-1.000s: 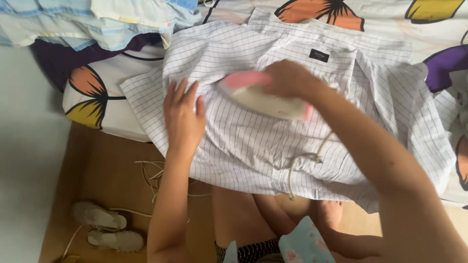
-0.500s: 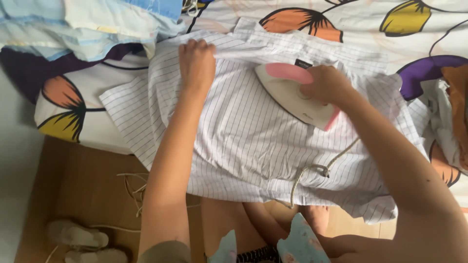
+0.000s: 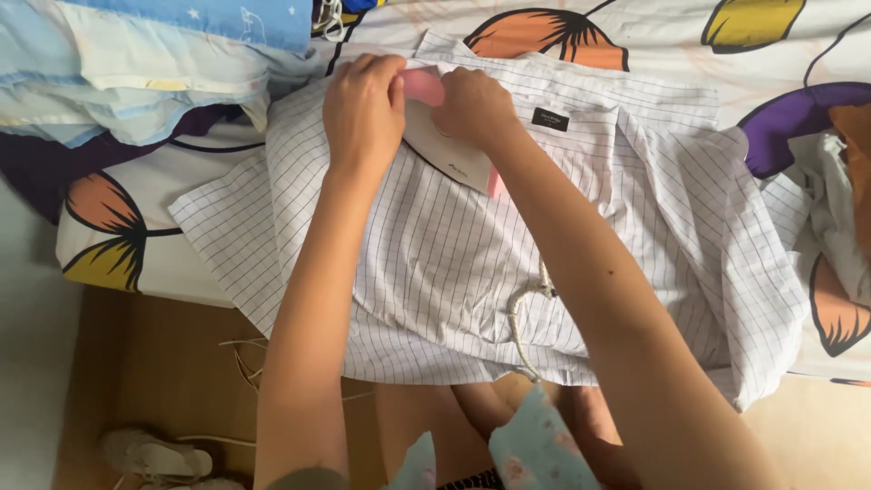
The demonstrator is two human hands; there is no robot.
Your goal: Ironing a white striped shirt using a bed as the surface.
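A white shirt with thin dark checks (image 3: 454, 263) lies spread over a bed edge, a small black label near its collar (image 3: 550, 119). My right hand (image 3: 472, 104) grips the pink handle of a white and pink iron (image 3: 449, 150), which rests on the shirt's upper left part. My left hand (image 3: 363, 109) presses the fabric flat just left of the iron's tip, fingers bent and touching the cloth. The iron's pale cord (image 3: 522, 318) trails down over the shirt toward my lap.
The bed sheet (image 3: 689, 45) is white with big orange, yellow and purple leaf shapes. A pile of light blue and cream laundry (image 3: 136, 63) sits at top left. More crumpled cloth (image 3: 844, 200) lies at right. Sandals (image 3: 154, 454) and loose cords lie on the wooden floor.
My right hand slid the iron up and to the left, close to my left hand. My left hand stayed near the shirt's shoulder.
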